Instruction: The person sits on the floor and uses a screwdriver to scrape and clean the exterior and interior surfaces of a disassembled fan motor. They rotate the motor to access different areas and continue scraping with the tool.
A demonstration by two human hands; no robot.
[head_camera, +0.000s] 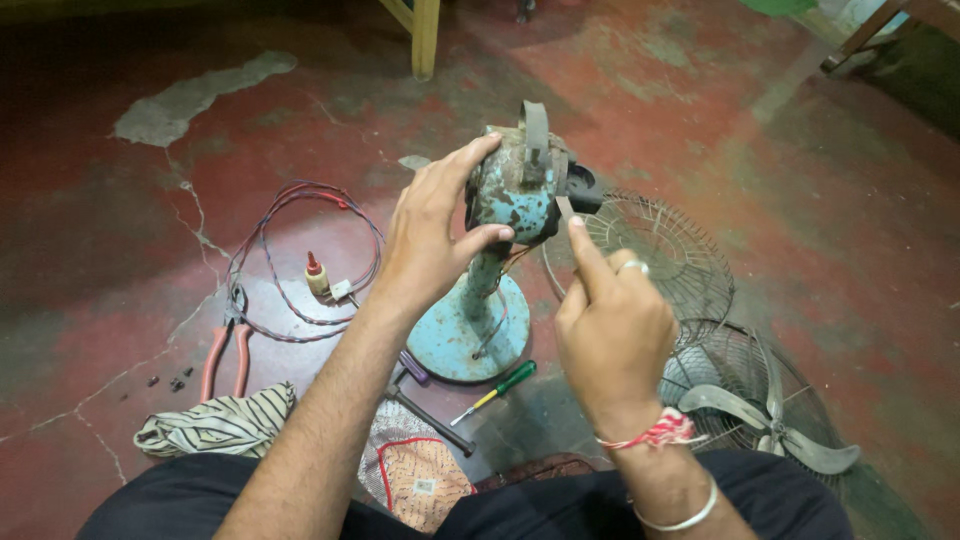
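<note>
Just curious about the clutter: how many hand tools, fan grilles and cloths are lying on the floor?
Hand tools: 3 (pliers, green screwdriver, hammer)
Fan grilles: 2 (bare grille, grille with blades)
Cloths: 2 (striped cloth, patterned cloth)
Total: 7

The floor [760, 130] is worn red-painted cement, cracked at the left, with a pale grey patch [190, 100] where the paint has flaked away. A yellowish wooden furniture leg [425, 38] stands at the top edge. At the top right, dim and cropped, is what may be a wooden chair frame [870, 35].
</note>
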